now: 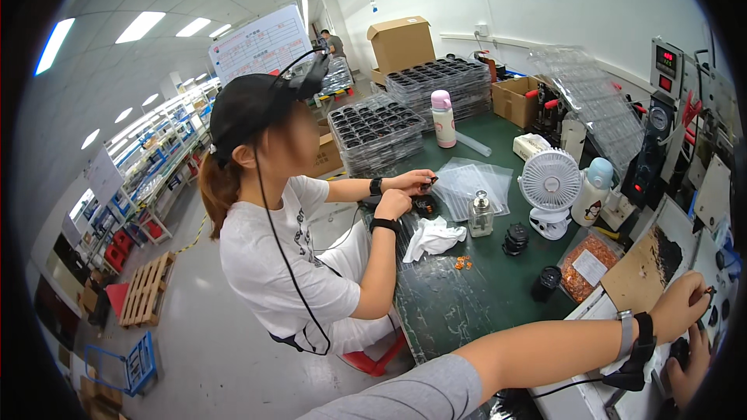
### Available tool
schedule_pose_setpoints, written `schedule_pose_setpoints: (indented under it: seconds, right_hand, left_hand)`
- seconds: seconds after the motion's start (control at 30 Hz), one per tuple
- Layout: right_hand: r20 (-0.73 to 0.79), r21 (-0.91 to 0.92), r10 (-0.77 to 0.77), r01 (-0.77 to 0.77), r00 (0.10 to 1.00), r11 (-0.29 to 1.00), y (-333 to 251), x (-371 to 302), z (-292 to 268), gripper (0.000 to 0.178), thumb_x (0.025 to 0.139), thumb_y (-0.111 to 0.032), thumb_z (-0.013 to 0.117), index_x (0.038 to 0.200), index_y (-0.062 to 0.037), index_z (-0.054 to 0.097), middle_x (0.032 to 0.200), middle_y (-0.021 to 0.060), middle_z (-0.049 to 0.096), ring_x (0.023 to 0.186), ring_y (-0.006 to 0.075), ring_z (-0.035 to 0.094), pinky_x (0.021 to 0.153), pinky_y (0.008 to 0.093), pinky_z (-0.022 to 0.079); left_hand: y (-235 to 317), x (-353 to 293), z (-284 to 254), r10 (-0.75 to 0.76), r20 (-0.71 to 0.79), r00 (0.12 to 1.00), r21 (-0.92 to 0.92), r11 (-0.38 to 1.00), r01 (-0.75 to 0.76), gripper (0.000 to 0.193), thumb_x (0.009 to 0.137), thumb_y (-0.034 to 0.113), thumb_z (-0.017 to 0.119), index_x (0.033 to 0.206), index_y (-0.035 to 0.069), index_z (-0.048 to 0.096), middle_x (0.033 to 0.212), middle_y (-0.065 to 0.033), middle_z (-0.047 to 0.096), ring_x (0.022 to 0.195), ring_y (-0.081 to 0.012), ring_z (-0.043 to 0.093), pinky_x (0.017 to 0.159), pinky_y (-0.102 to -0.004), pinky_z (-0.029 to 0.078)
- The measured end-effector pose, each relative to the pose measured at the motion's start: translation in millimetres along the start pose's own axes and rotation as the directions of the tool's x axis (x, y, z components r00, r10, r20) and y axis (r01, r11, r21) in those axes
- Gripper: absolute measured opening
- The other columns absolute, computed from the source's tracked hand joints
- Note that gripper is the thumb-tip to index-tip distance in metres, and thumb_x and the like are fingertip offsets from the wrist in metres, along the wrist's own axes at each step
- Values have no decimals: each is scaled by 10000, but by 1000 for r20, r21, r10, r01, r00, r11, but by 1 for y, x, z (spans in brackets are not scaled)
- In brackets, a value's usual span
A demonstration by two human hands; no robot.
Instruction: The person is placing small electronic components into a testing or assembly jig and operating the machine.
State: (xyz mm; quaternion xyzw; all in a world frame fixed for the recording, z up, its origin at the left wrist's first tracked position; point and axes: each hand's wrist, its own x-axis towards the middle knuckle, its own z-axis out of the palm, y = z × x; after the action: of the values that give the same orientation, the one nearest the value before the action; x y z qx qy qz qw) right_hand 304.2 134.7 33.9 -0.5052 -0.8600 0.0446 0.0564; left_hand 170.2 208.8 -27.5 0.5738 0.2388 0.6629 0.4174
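Note:
My left arm, with a grey sleeve, a watch and a black wrist strap, reaches across to the far right. The fingers of my left hand [678, 307] are pinched together around a tiny dark piece [710, 291], too small to name. Just below it, my right hand [691, 367] curls around a black round part [679, 351]; the dark picture rim hides some of this hand. Both hands are over a pale work surface with several small black round parts [713, 316]. Beside my left hand is a brown board [634, 276] with a heap of black bits.
A seated co-worker [280, 241] handles a small black part at the green table [459, 311]. On it stand a white fan [550, 187], bottles, a glass jar [480, 215], black lens-like parts [515, 239], a bag of orange pieces [589, 266] and stacked trays [373, 128].

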Motion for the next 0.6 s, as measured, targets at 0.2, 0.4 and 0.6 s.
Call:
schedule_pose_setpoints:
  seconds: [0.2, 0.4, 0.6]
  right_hand:
    - [7, 24, 26, -26, 1000, 999, -6, 2, 0, 528, 824, -164, 545, 1300, -29, 361, 1274, 184, 417, 1150, 328, 425, 944, 367, 353]
    - [-21, 33, 6, -5, 1000, 999, -3, 3, 4, 528, 824, -164, 547, 1300, -32, 362, 1267, 189, 428, 1173, 329, 403, 961, 370, 333]
    - [17, 297, 98, -98, 995, 950, 10, 8, 6, 491, 845, -183, 535, 1288, -26, 393, 1037, 186, 563, 788, 246, 577, 717, 308, 464]
  left_hand:
    - [4, 1, -6, -22, -5, 1000, 26, 999, 22, 168, 789, 59, 540, 704, 12, 403, 697, -73, 391, 618, -168, 382, 558, -288, 332]
    - [5, 4, -8, -119, 20, 993, -64, 991, 120, 169, 795, 67, 541, 704, 16, 409, 684, -53, 401, 623, -139, 383, 564, -272, 336]
    - [10, 5, -7, -74, -3, 997, -72, 995, 73, 154, 793, 63, 535, 724, 14, 407, 681, -58, 383, 618, -145, 385, 557, -277, 333]
